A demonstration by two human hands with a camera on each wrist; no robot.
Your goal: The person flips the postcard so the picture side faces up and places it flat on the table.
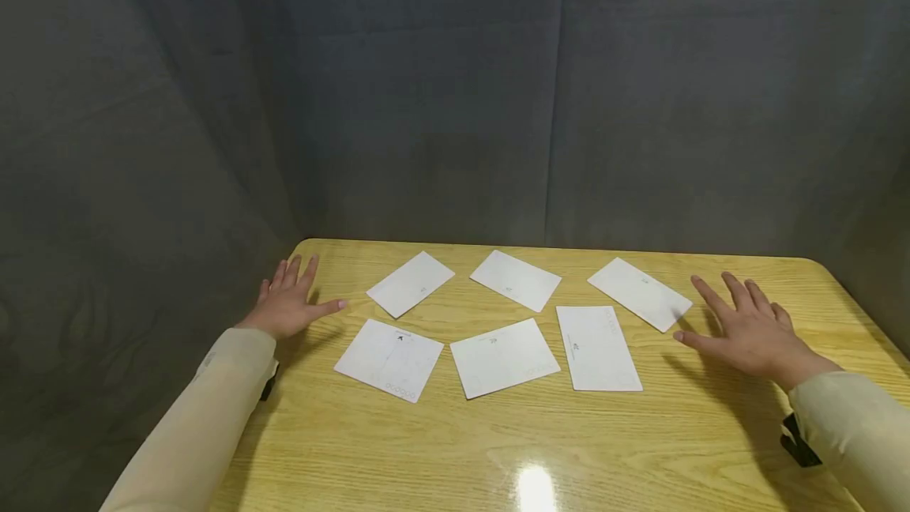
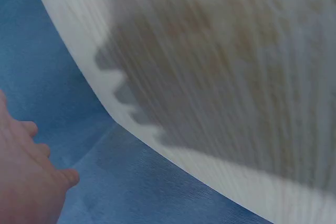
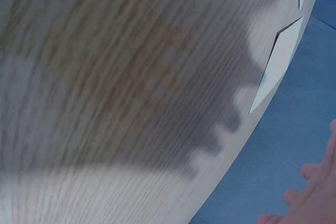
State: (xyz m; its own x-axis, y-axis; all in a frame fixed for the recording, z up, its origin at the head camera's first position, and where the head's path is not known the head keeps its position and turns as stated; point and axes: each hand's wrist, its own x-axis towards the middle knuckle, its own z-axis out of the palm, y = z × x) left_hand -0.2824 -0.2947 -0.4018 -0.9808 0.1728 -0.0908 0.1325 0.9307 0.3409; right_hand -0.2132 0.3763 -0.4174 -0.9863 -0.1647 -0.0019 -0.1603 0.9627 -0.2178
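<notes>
White cards with small printed marks lie flat on the wooden table in two rows of three. At the back are a left card, a middle card and a right card. The front row has a left card, a middle card and a right card. My left hand, fingers spread, is held over the table's left side, left of the cards. On the other side, my right hand spreads its fingers beside the back right card. Both hands hold nothing.
The light wood table has rounded far corners. A dark grey curtain hangs behind it and along the left side. Both hands cast shadows on the wood, and a bright light reflection shows near the front.
</notes>
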